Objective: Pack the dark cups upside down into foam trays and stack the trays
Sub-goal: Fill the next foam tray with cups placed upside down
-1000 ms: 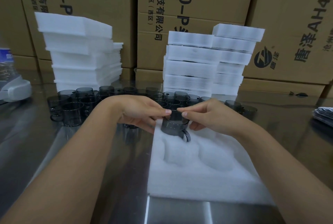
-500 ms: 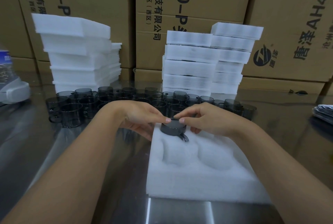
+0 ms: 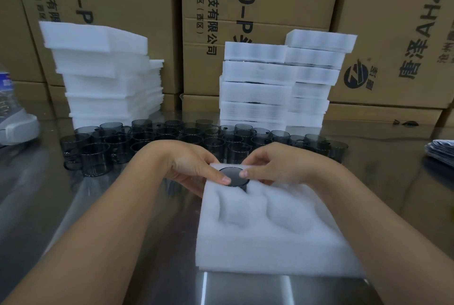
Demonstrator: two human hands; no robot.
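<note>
Pressing on the cup [image 3: 233, 177], my left grip [image 3: 190, 166] lays its thumb flat on the upturned base, with its fingers loose beside the tray [image 3: 270, 250]. My right grip [image 3: 275, 167] sets a thumb there too; whether its curled fingers clasp the tray I cannot tell. The cup sits sunk in the tray's far-left pocket, by the bench's [image 3: 49, 194] near edge.

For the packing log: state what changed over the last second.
The dark cup sank, upside down, into the far-left pocket of the foam tray: its wall and handle stood above the foam, now mostly its flat base shows. The left hand and right hand followed it down, thumbs on the base. Tray, loose cups and foam stacks stayed put.
</note>
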